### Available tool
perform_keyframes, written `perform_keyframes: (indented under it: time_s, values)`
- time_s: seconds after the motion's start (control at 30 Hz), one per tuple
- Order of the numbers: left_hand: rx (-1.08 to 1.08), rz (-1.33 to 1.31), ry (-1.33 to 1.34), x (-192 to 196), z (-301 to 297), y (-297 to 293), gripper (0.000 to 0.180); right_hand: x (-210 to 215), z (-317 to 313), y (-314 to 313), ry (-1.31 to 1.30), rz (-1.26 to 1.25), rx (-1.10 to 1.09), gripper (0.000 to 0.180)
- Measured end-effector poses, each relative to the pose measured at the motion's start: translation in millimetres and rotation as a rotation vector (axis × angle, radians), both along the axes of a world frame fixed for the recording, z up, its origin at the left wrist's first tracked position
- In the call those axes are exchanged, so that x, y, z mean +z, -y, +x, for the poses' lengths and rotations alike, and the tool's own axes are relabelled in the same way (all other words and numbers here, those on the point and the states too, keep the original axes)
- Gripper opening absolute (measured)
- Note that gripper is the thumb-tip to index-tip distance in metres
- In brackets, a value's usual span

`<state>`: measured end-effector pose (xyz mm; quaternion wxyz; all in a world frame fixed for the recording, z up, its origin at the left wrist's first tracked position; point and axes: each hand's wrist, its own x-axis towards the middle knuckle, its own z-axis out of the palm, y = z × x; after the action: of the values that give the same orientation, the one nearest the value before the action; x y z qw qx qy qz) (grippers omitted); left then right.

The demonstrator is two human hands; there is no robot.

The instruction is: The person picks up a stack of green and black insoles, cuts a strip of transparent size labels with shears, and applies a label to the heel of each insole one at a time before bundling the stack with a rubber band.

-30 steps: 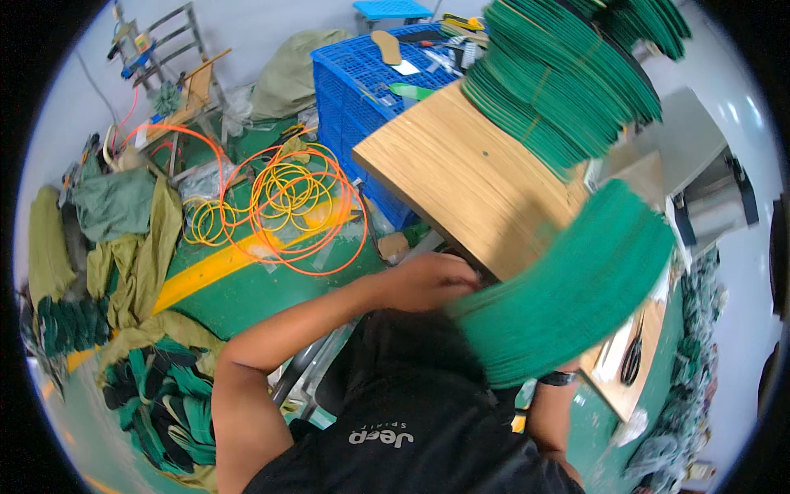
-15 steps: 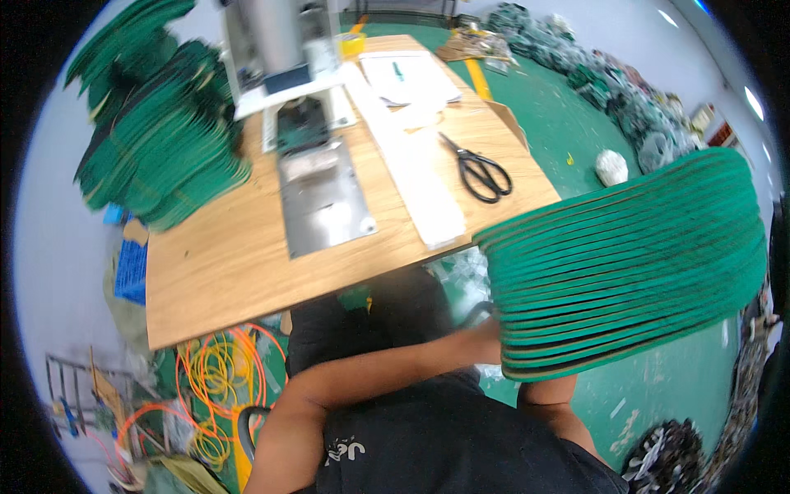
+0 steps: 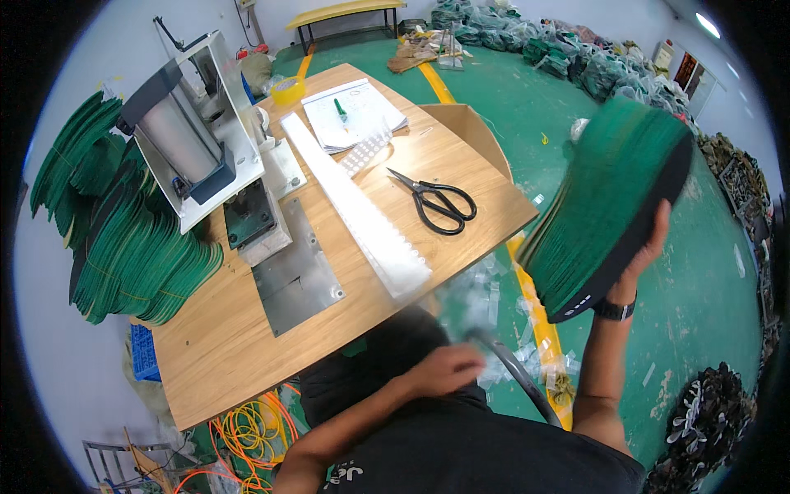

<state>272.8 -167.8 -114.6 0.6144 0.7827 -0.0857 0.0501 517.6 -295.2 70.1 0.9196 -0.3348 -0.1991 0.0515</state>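
A thick stack of green insoles [image 3: 613, 193] is held up off the table's right side by my right hand [image 3: 646, 255]. The black insole at its end faces my palm, and most of my fingers are hidden. Over my lap, apart from the stack, is my left hand [image 3: 453, 368]; its fingers look curled but are smeared by motion. More green insoles [image 3: 144, 255] are piled at the table's left, beside a press [image 3: 185, 136] with a metal cylinder. Nearer lie black-handled scissors [image 3: 440, 206] and a long white strip [image 3: 354, 206].
On the wooden table [image 3: 222, 358] are a metal plate [image 3: 296, 272], a notepad [image 3: 354, 115] with a green pen, and yellow tape [image 3: 288, 89]. A cardboard box [image 3: 469, 136] stands at its right. Orange and yellow hoses [image 3: 255, 428] coil below. Bags [image 3: 592, 74] line the far wall.
The insole stack has tilted upright and now rests in my right hand. My left hand has come away from it, towards my lap. The view has shifted, showing more of the press.
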Motion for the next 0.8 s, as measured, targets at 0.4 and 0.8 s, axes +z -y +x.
perform_keyframes:
  time_s: [0.4,0.8]
  values:
    - [1.036,-0.442,-0.352,-82.6,-130.4,-53.5,0.033,-3.4,44.4,-134.6,0.138,-0.738,0.561,0.047]
    - [1.149,-0.246,-0.459,-112.0,-200.3,-74.0,0.015,-25.6,95.5,-204.5,0.277,-1.123,1.034,0.051]
